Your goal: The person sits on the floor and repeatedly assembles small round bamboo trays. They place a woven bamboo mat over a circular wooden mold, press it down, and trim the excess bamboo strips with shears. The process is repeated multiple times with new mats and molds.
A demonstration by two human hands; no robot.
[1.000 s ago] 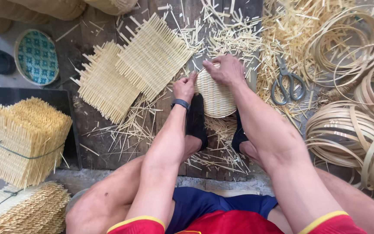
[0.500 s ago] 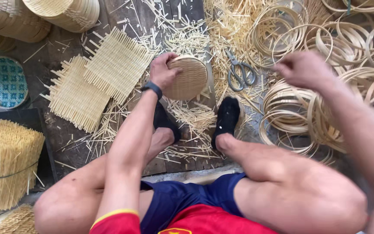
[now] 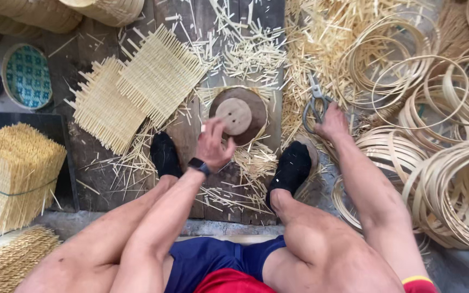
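Left hand, loosely curled and empty, hovers just below the round wooden mould seated in woven bamboo on the plank floor; right hand grasps the scissors, apparently stiff metal, best taken by the loops.

L hand fingers loosely curled, mid-air; R hand palm down, arm outstretched.

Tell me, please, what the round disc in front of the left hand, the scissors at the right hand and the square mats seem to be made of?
Round disc: apparently wood, matte brown, with a paler centre piece. Scissors: metal, dull grey, likely steel. Square mats: woven pale strips, probably bamboo or rattan, unfinished, with loose ends sticking out. The left hand hovers near the disc; the right hand reaches the scissors.
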